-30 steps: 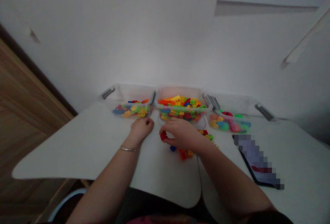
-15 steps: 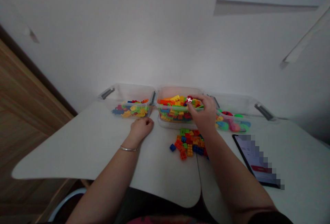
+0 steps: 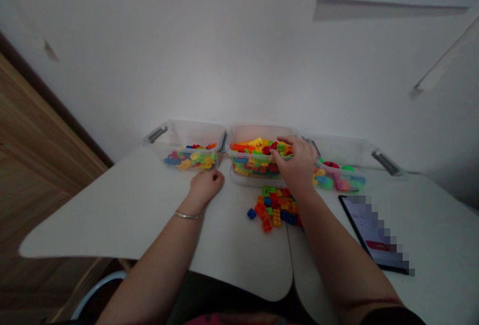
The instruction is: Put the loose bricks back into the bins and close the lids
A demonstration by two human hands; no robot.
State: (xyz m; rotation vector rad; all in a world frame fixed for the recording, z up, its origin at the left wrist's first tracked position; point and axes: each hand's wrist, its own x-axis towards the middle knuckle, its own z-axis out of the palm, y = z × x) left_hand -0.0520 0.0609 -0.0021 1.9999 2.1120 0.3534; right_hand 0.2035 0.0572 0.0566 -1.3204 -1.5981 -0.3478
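My right hand (image 3: 295, 164) hangs over the front right of a clear plastic bin (image 3: 262, 129), fingers spread above its mixed toy building bricks (image 3: 258, 153). A red brick (image 3: 266, 150) lies in the bin near my fingertips, not gripped as far as I can see. My left hand (image 3: 206, 183) rests curled on the white table (image 3: 112, 205), holding nothing, close to the front corner of a second clear bin (image 3: 190, 130). A loose pile of coloured bricks (image 3: 273, 209) sits on the table below the middle bin.
To the right stands a third clear bin (image 3: 339, 171) holding round coloured pieces. A tablet (image 3: 368, 233) with a pixelated screen lies at the table's right. A wall rises behind the bins, and a wooden surface (image 3: 37, 165) runs along the left.
My right hand has opened, and the red brick is no longer pinched at its fingertips. A red brick now lies in the middle bin. My left hand has stayed put.
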